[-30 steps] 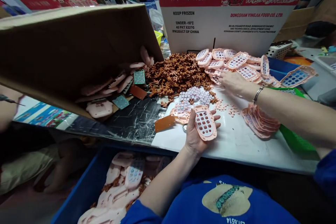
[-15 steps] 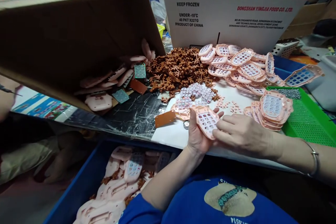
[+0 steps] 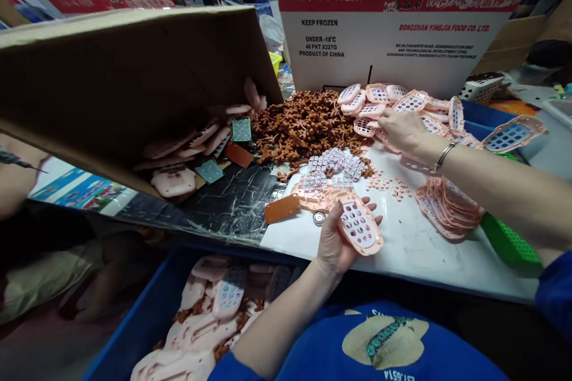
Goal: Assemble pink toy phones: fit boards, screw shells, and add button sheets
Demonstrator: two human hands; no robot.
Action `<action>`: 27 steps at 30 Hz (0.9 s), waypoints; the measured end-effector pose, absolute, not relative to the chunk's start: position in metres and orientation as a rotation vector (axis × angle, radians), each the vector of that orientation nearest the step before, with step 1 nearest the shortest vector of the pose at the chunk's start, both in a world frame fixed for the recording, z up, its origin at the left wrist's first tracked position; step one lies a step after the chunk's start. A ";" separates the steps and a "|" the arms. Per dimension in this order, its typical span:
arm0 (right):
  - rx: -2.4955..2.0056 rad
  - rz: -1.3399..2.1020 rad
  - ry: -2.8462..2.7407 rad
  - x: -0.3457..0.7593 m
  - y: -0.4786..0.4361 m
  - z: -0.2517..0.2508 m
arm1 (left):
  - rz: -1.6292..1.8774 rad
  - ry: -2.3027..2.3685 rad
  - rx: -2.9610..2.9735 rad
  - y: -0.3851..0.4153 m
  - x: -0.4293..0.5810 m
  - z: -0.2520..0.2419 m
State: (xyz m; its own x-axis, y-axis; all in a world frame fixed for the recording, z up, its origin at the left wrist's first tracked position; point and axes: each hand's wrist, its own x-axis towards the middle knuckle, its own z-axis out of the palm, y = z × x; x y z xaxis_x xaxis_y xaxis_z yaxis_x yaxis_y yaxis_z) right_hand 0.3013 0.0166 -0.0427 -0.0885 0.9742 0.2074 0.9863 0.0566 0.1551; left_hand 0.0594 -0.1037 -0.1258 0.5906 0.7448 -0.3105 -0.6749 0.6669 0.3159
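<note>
In my left hand [image 3: 337, 241] lies a pink plastic toy-phone shell [image 3: 360, 226], inner side up, its button holes backed by a white panel. My left thumb rests along one edge and my fingers support it from below. My right hand [image 3: 402, 128] is at the front of a heap of similar pink shells [image 3: 413, 101], its fingertips pinched at the edge of one. Part of that shell is hidden by the hand. Small button sheets [image 3: 335, 166] and loose pink buttons [image 3: 400, 189] lie on the white work surface between the hands.
A stack of pink shells [image 3: 447, 208] stands near a green tray [image 3: 513, 244] under my right forearm. Brown branching pieces [image 3: 304, 125] are heaped at the back. A tilted cardboard box [image 3: 134, 89] stands left. Below, a blue bin [image 3: 129, 321] holds pink casings. Another person's arm shows far left.
My right hand has left the shell in my left hand and moved up to the heap. My left hand still holds its shell, now slightly lower in view.
</note>
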 end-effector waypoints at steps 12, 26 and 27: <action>-2.285 -0.304 -2.147 0.320 0.001 -0.053 | 0.172 0.062 0.437 -0.168 0.031 -0.153; -2.127 -0.424 -1.908 0.322 0.009 -0.025 | 0.544 0.182 0.403 -0.143 0.028 -0.137; -2.082 -0.397 -1.828 0.326 0.009 -0.020 | 0.582 0.201 0.413 -0.138 0.027 -0.135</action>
State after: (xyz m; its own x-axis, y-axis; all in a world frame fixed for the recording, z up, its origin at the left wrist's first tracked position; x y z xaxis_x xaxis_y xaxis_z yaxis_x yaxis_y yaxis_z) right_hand 0.3260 0.0091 -0.0201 0.1330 0.8957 0.4243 0.9910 -0.1138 -0.0705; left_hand 0.0272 -0.1379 -0.1354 0.8189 0.5700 -0.0678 -0.4908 0.7565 0.4321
